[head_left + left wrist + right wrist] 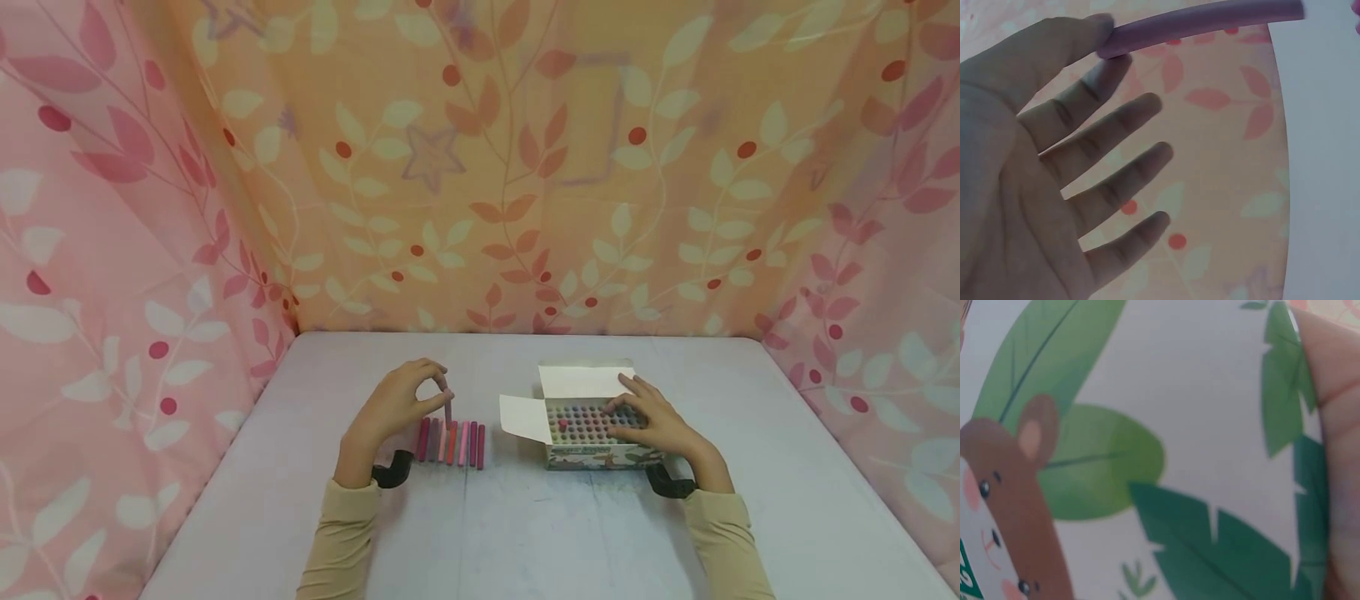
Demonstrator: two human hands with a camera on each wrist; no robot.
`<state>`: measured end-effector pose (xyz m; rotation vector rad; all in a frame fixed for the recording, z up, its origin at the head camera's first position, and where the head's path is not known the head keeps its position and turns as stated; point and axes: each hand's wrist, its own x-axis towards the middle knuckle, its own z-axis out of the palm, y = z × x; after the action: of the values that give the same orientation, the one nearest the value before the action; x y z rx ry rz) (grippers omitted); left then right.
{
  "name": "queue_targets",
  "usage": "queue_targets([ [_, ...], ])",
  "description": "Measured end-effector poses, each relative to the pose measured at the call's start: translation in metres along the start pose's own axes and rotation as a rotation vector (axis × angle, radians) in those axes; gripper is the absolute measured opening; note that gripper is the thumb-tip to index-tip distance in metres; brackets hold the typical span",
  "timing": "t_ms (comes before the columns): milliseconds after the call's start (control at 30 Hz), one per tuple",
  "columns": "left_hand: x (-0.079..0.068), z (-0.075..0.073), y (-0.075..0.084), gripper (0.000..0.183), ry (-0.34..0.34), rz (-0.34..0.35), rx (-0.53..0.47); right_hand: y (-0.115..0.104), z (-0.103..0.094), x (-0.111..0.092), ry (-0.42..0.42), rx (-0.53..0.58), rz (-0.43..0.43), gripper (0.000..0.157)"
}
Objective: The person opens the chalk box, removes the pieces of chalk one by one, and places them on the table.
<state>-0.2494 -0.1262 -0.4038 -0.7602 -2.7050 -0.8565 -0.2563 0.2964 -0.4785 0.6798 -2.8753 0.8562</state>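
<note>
My left hand (pixel 401 404) pinches a purple crayon (pixel 1210 25) between thumb and index fingertip, and the other fingers are spread. In the head view that crayon points down over a row of pink, red and purple crayons (pixel 462 443) lying side by side on the table. To the right, my right hand (pixel 654 419) lies over the right part of an open box (pixel 600 457) packed with upright crayons, holding no crayon that I can see. One pink crayon (pixel 562 425) stands higher than the others there. The right wrist view is filled by the box's printed side (pixel 1210 394).
The box's white lid (pixel 585 382) is raised at the back, and a side flap (pixel 525 418) sticks out to the left. A white table (pixel 517 542) carries everything, with floral curtains (pixel 480 167) behind it and on both sides.
</note>
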Motion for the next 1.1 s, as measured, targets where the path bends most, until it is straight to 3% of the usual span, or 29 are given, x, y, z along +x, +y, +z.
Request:
queue_targets([
  [300, -0.012, 0.0, -0.03, 0.013, -0.167, -0.185, -0.031, 0.0, -0.003, -0.003, -0.019, -0.01, 0.019, 0.031],
  [600, -0.016, -0.001, -0.052, 0.017, -0.276, -0.292, -0.057, 0.001, -0.005, 0.0, -0.021, 0.004, 0.004, 0.031],
  [833, -0.016, 0.01, -0.075, 0.015, -0.275, -0.31, -0.021, 0.0, -0.004, 0.002, 0.003, 0.017, -0.024, 0.029],
  [1100, -0.018, 0.027, -0.094, 0.015, -0.253, -0.338, 0.039, 0.0, -0.003, 0.001, -0.026, 0.019, -0.005, 0.031],
])
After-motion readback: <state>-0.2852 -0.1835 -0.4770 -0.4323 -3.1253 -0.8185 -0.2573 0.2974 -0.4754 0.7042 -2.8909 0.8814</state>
